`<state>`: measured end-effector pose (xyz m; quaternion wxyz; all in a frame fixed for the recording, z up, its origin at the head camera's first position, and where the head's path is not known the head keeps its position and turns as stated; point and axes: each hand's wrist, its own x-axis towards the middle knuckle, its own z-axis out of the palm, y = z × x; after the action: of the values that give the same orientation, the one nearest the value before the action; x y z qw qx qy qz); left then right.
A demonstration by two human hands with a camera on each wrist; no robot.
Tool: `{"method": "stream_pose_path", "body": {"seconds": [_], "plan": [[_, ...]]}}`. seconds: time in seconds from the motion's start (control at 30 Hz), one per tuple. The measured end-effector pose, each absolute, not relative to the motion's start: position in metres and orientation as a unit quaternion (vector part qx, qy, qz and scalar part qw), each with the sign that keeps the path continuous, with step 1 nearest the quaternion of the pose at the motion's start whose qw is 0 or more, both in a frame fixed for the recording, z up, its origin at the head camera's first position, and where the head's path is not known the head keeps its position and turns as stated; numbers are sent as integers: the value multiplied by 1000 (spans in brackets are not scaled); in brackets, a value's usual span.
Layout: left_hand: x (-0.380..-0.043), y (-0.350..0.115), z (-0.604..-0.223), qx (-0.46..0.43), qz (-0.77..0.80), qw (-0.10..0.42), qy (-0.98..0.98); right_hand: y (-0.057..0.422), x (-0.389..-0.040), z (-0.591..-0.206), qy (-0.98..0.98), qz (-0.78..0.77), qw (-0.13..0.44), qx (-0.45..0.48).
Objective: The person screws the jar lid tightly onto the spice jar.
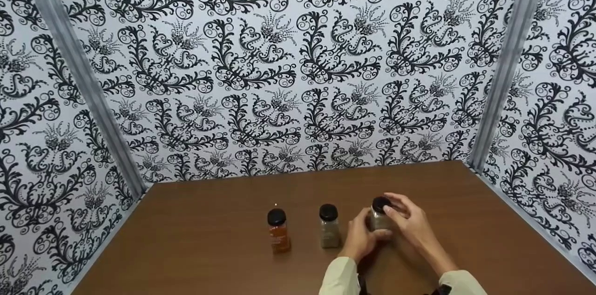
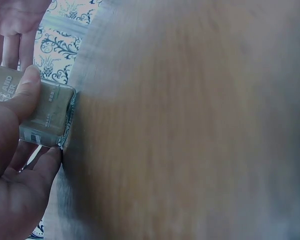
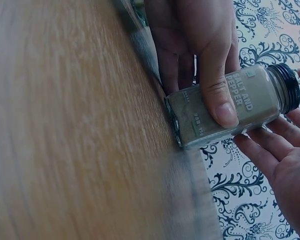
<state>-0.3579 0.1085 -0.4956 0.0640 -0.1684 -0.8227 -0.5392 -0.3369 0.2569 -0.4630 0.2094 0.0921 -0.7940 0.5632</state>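
Note:
My left hand grips a clear glass spice jar by its body, its thumb across the front. The jar's label reads "SALT AND PEPPER", and greyish-beige powder fills it. At the top, the fingers and thumb of my right hand hold the black lid, which sits on the jar. The jar's base is close to the tabletop; whether it touches is hard to tell. To the left stands a similar jar of greyish powder with a black lid. Farther left is a jar of orange-red spice, also black-lidded.
Beneath everything is a brown wooden table. White panels with black scrollwork rise behind it and along both sides, joined by grey corner strips.

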Motion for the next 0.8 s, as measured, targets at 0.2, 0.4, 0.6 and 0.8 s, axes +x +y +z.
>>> {"method": "stream_pose_path", "body": {"seconds": [0.2, 0.4, 0.6, 0.8], "plan": [[-359, 109, -497, -173, -539, 75, -821, 256, -338, -464, -786, 565, 226, 105], [-359, 108, -497, -181, -538, 80, -819, 256, -336, -462, -794, 564, 212, 88], [-358, 108, -497, -177, -531, 76, -825, 257, -336, -463, -796, 562, 206, 89], [-357, 108, -496, -186, -545, 82, -814, 257, -336, -463, -792, 565, 211, 95]]}}
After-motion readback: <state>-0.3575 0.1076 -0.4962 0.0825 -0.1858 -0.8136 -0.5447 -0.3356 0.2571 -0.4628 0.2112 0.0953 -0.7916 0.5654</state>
